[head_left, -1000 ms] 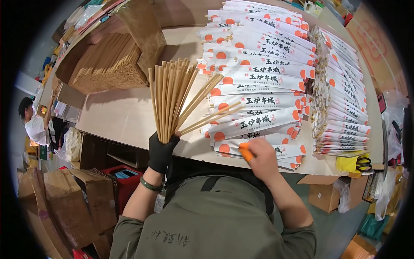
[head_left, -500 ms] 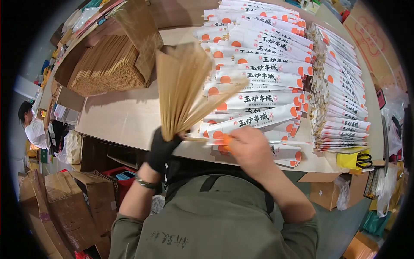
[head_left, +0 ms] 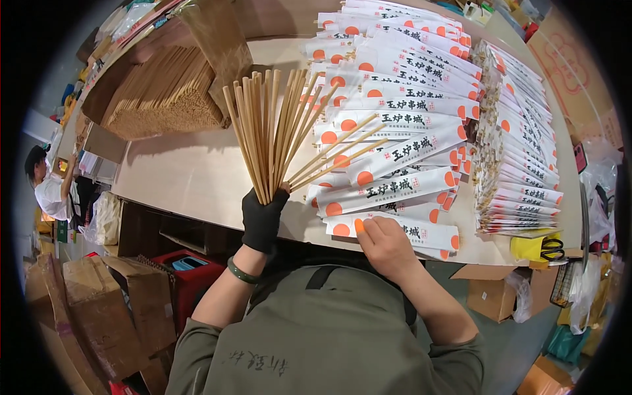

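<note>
My left hand (head_left: 264, 217), in a black glove, grips a bundle of wooden chopsticks (head_left: 270, 135) by their lower ends; the sticks fan out upward over the table. My right hand (head_left: 387, 247) is bare apart from an orange cover on one fingertip. Its fingers are bent and pressed together on a white paper chopstick sleeve (head_left: 428, 234) with orange dots, at the table's near edge. Beyond it, many like sleeves (head_left: 401, 120) lie in an overlapping heap. Whether a stick is inside the near sleeve cannot be seen.
An open cardboard box (head_left: 217, 39) at the far left holds stacked chopsticks (head_left: 161, 99). Piled sleeves (head_left: 520, 151) stand along the right. Black-handled scissors (head_left: 554, 248) sit in a yellow holder (head_left: 525, 249) at the right edge. Cartons (head_left: 99, 303) are on the floor; another person (head_left: 49, 184) is far left.
My right hand has moved slightly down and right, onto the nearest sleeve. The fanned chopsticks, blurred before, are now steady and more upright. A light stick between my hands no longer shows.
</note>
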`<state>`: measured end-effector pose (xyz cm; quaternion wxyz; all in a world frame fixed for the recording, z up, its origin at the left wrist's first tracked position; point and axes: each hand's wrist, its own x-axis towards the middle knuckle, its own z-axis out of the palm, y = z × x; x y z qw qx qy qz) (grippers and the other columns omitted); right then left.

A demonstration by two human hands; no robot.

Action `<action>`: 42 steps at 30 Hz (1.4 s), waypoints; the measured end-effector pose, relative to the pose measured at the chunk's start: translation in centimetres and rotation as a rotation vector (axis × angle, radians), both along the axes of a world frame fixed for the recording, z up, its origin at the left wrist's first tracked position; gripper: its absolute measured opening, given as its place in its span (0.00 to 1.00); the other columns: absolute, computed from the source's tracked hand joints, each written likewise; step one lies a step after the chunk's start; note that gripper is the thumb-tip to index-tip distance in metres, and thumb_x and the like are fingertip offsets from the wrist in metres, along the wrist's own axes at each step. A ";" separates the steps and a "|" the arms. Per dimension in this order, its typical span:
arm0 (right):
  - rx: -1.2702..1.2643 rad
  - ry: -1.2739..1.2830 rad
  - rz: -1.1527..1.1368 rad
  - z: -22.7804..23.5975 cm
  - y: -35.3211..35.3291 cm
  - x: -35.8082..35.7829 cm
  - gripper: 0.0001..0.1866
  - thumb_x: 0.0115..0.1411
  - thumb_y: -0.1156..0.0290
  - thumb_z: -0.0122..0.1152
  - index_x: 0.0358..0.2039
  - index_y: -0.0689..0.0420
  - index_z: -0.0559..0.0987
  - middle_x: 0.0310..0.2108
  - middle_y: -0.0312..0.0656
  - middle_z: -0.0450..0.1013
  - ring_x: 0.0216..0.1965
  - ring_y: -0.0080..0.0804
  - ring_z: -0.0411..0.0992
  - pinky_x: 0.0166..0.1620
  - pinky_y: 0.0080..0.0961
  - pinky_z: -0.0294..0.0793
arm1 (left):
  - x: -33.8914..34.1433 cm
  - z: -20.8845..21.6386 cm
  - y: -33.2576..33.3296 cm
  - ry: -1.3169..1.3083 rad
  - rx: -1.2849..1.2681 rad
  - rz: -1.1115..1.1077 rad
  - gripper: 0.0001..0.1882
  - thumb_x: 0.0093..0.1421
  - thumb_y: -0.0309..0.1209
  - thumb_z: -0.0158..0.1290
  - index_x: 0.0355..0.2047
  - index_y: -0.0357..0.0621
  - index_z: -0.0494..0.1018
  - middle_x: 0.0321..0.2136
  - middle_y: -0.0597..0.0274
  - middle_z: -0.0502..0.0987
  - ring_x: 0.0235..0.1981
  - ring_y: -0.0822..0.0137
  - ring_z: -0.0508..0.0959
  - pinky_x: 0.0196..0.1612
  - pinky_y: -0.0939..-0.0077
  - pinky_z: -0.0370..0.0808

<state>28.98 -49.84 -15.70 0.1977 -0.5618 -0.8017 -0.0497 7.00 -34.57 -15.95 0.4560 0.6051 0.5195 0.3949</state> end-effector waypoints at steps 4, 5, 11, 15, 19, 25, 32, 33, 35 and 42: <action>0.067 0.209 -0.087 -0.1 -0.1 -0.1 0.17 0.43 0.76 0.67 0.36 0.62 0.78 0.33 0.42 0.71 0.35 0.39 0.72 0.38 0.31 0.73 | -1.4 0.1 -0.1 0.098 -0.025 -0.032 0.14 0.55 0.35 0.62 0.34 0.35 0.77 0.25 0.59 0.80 0.27 0.72 0.77 0.33 0.75 0.73; 0.068 0.209 -0.088 -0.2 -0.1 -0.1 0.17 0.43 0.76 0.67 0.36 0.62 0.78 0.33 0.42 0.71 0.35 0.39 0.72 0.38 0.31 0.73 | -1.9 0.0 -0.2 0.100 0.010 -0.068 0.14 0.55 0.35 0.62 0.34 0.35 0.77 0.25 0.59 0.80 0.28 0.72 0.78 0.34 0.75 0.74; -0.115 0.705 -0.324 1.5 0.7 0.8 0.08 0.51 0.76 0.68 0.30 0.61 0.77 0.26 0.39 0.69 0.26 0.29 0.68 0.29 0.24 0.67 | -5.2 0.1 0.3 0.091 -0.130 -0.082 0.13 0.53 0.32 0.63 0.33 0.34 0.77 0.25 0.61 0.80 0.29 0.73 0.77 0.35 0.76 0.73; -0.344 1.203 -0.499 3.7 1.2 2.3 0.07 0.52 0.75 0.69 0.26 0.59 0.76 0.24 0.30 0.65 0.26 0.16 0.62 0.29 0.17 0.61 | -6.6 1.6 0.7 0.185 -0.077 -0.173 0.11 0.55 0.30 0.60 0.32 0.34 0.76 0.26 0.62 0.79 0.30 0.73 0.77 0.35 0.75 0.74; -0.311 1.106 -0.365 4.1 1.2 3.0 0.07 0.51 0.76 0.69 0.25 0.59 0.78 0.23 0.31 0.66 0.25 0.19 0.63 0.30 0.19 0.62 | -8.0 2.2 1.3 0.083 -0.094 -0.294 0.08 0.54 0.30 0.58 0.31 0.37 0.75 0.26 0.66 0.77 0.29 0.75 0.75 0.35 0.77 0.72; -0.058 0.535 -0.150 4.9 1.9 2.5 0.07 0.46 0.75 0.70 0.27 0.59 0.79 0.25 0.38 0.70 0.28 0.32 0.68 0.31 0.26 0.68 | -6.8 3.7 2.0 0.157 -0.079 -0.416 0.10 0.56 0.32 0.57 0.33 0.37 0.76 0.31 0.61 0.80 0.36 0.70 0.78 0.41 0.73 0.74; 0.265 0.124 -0.123 5.6 6.7 -0.4 0.17 0.48 0.71 0.67 0.39 0.60 0.78 0.30 0.41 0.71 0.32 0.40 0.70 0.36 0.32 0.71 | 3.3 2.6 -1.4 -0.337 -0.121 -0.297 0.16 0.61 0.36 0.55 0.42 0.36 0.76 0.36 0.58 0.80 0.36 0.72 0.77 0.41 0.73 0.74; 0.265 0.119 -0.120 5.7 6.4 0.0 0.17 0.48 0.71 0.67 0.39 0.60 0.78 0.30 0.41 0.71 0.32 0.40 0.70 0.36 0.32 0.71 | 3.0 1.9 -0.7 -0.252 -0.063 -0.208 0.14 0.61 0.35 0.56 0.41 0.36 0.76 0.32 0.59 0.80 0.32 0.72 0.77 0.37 0.74 0.74; 0.116 0.253 -0.154 5.7 4.3 0.6 0.15 0.48 0.71 0.65 0.36 0.63 0.78 0.32 0.43 0.70 0.35 0.42 0.70 0.37 0.35 0.70 | 1.3 2.7 0.3 0.065 -0.079 -0.167 0.13 0.61 0.36 0.55 0.36 0.37 0.76 0.29 0.59 0.80 0.27 0.71 0.78 0.31 0.75 0.75; -0.030 0.003 0.002 0.7 0.6 -1.2 0.08 0.47 0.76 0.60 0.30 0.64 0.75 0.32 0.43 0.70 0.36 0.37 0.70 0.36 0.31 0.70 | 0.3 1.2 -0.2 0.136 0.088 -0.014 0.12 0.58 0.34 0.59 0.33 0.35 0.78 0.22 0.62 0.78 0.25 0.74 0.76 0.30 0.78 0.72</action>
